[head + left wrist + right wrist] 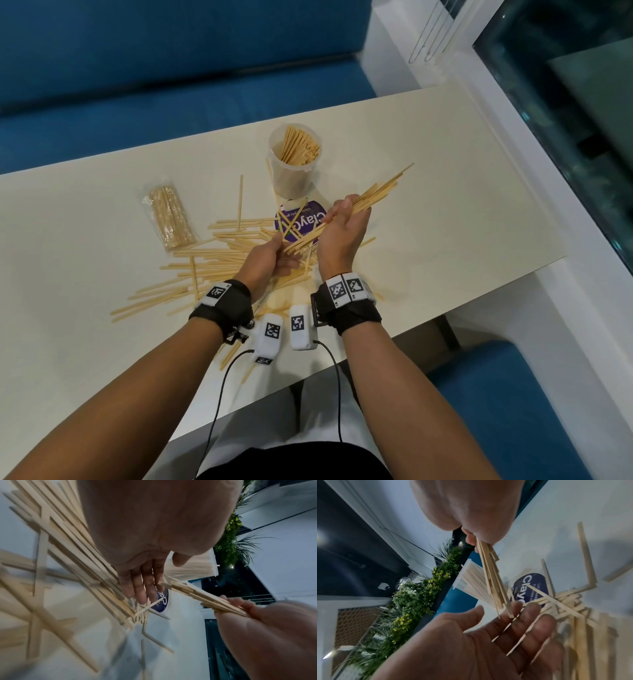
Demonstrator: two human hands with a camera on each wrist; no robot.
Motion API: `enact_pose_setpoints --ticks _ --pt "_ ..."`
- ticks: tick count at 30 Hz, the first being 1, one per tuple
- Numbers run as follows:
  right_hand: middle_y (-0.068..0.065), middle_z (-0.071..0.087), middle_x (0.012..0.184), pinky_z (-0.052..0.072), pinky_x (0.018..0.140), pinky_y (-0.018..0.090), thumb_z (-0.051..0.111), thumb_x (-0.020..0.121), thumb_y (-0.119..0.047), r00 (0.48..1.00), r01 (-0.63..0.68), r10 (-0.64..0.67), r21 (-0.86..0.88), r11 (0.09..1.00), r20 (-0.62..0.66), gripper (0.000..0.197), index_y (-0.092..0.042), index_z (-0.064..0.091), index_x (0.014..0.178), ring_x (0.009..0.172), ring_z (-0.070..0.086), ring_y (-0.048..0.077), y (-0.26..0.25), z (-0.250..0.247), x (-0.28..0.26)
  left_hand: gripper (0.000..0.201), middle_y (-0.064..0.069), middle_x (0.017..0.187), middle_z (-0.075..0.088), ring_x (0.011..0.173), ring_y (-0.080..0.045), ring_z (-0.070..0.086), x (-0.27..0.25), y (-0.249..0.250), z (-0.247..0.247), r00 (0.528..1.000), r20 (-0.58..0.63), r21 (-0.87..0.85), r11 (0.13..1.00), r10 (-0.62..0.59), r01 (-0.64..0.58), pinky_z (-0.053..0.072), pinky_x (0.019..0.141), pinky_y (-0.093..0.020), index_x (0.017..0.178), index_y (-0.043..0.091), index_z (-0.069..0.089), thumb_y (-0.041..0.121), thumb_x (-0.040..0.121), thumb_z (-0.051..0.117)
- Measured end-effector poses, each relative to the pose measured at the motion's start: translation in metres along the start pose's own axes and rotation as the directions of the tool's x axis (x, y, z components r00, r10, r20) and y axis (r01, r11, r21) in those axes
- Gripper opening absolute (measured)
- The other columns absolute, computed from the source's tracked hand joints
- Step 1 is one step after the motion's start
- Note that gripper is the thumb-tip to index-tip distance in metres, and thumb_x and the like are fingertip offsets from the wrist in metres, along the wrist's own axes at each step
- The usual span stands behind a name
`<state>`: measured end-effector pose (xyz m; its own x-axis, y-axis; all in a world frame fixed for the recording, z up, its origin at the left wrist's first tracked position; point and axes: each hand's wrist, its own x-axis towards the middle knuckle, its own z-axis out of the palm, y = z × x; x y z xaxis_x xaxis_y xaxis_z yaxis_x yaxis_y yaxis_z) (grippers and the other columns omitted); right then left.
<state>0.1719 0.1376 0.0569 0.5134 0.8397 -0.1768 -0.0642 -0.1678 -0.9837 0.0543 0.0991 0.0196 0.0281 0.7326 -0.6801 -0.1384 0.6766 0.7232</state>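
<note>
My right hand (342, 222) grips a bundle of thin wooden sticks (373, 195) above the table, slanting up to the right. In the right wrist view the bundle (493, 581) juts out of the fist (471, 520) toward the left palm. My left hand (272, 251) is open with straight fingers (137, 586), just at the bundle's lower end (188, 592). A clear plastic cup (294, 164) holding several upright sticks stands behind the hands. Loose sticks (212, 260) lie scattered on the table under and left of the hands.
A round purple lid (305, 219) lies flat in front of the cup, partly under sticks. A sealed clear packet of sticks (169, 216) lies to the left. The cream table (445, 192) meets a blue sofa (171, 85) behind and a white ledge (513, 113) at right.
</note>
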Motion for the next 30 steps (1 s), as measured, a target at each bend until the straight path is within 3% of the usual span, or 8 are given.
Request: enact_pose_setpoints --ticks 5,10,16,18,20,23,27,30 --pt "0.007 0.049 0.082 0.049 0.068 0.019 0.035 0.113 -0.019 1.000 0.003 -0.003 0.014 1.000 0.001 0.015 -0.013 0.047 0.108 0.073 0.048 0.018 -0.005 0.003 0.004 0.043 -0.019 0.108 0.075 0.097 -0.032 0.067 0.000 0.003 -0.003 0.997 0.077 0.041 0.999 0.012 -0.015 0.047 0.092 -0.042 0.116 -0.001 0.065 0.028 0.109 0.034" --pt "0.005 0.049 0.078 0.050 0.067 0.020 0.034 0.113 -0.017 0.999 0.011 -0.012 0.029 1.000 0.050 0.015 -0.011 0.047 0.109 0.067 0.050 0.012 -0.010 0.005 -0.003 0.051 -0.021 0.105 0.074 0.099 -0.034 0.071 -0.002 0.009 0.000 0.989 0.140 -0.288 0.954 -0.047 0.087 0.052 0.097 -0.051 0.120 0.003 0.063 0.045 0.109 0.034" --pt "0.007 0.057 0.081 0.058 0.074 0.035 0.038 0.111 -0.016 0.955 0.162 -0.162 0.022 0.987 0.248 0.009 -0.013 0.047 0.111 0.073 0.059 0.019 -0.015 0.005 -0.026 0.027 -0.012 0.088 0.068 0.076 -0.020 0.071 -0.007 0.024 0.002 0.934 0.333 -0.510 0.808 -0.132 0.296 0.062 0.065 -0.036 0.124 -0.002 0.054 0.011 0.106 0.038" --pt "0.009 0.057 0.083 0.058 0.075 0.039 0.038 0.111 -0.016 0.919 0.218 -0.223 0.053 0.974 0.326 0.008 -0.012 0.046 0.112 0.075 0.058 0.023 -0.018 0.004 -0.031 0.023 -0.013 0.086 0.068 0.076 -0.020 0.072 -0.009 0.028 -0.003 0.913 0.380 -0.519 0.783 -0.147 0.343 0.064 0.073 -0.037 0.114 -0.003 0.056 0.006 0.103 0.038" --pt "0.010 0.054 0.080 0.054 0.072 0.031 0.038 0.112 -0.014 0.890 0.265 -0.264 0.050 0.963 0.372 0.010 -0.008 0.045 0.113 0.072 0.054 0.022 -0.020 0.001 -0.034 0.026 -0.015 0.096 0.067 0.085 -0.023 0.072 -0.010 0.028 -0.008 0.896 0.416 -0.539 0.752 -0.153 0.379 0.061 0.087 -0.038 0.119 -0.005 0.054 0.004 0.096 0.045" --pt "0.008 0.055 0.089 0.052 0.071 0.026 0.041 0.111 -0.018 0.874 0.272 -0.252 0.011 0.962 0.416 0.016 -0.007 0.046 0.121 0.075 0.053 0.020 -0.018 -0.001 -0.039 0.039 -0.019 0.106 0.064 0.092 -0.025 0.070 -0.012 0.027 -0.010 0.880 0.444 -0.546 0.728 -0.167 0.414 0.060 0.088 -0.037 0.129 -0.007 0.051 0.002 0.091 0.048" --pt "0.017 0.063 0.110 0.058 0.084 0.041 0.048 0.108 -0.034 0.875 0.264 -0.230 -0.023 0.964 0.425 0.031 -0.012 0.046 0.130 0.095 0.064 0.029 -0.016 -0.001 -0.045 0.047 -0.022 0.123 0.062 0.111 -0.028 0.062 -0.016 0.027 -0.008 0.870 0.463 -0.558 0.707 -0.170 0.435 0.052 0.099 -0.039 0.136 -0.011 0.050 0.002 0.091 0.047" --pt "0.013 0.064 0.112 0.057 0.090 0.044 0.055 0.107 -0.021 0.875 0.258 -0.222 -0.026 0.966 0.430 0.025 -0.007 0.047 0.126 0.101 0.065 0.029 -0.017 -0.001 -0.047 0.050 -0.022 0.138 0.054 0.123 -0.029 0.056 -0.019 0.028 -0.007 0.863 0.478 -0.558 0.701 -0.165 0.444 0.050 0.102 -0.040 0.142 -0.009 0.047 0.003 0.094 0.044"
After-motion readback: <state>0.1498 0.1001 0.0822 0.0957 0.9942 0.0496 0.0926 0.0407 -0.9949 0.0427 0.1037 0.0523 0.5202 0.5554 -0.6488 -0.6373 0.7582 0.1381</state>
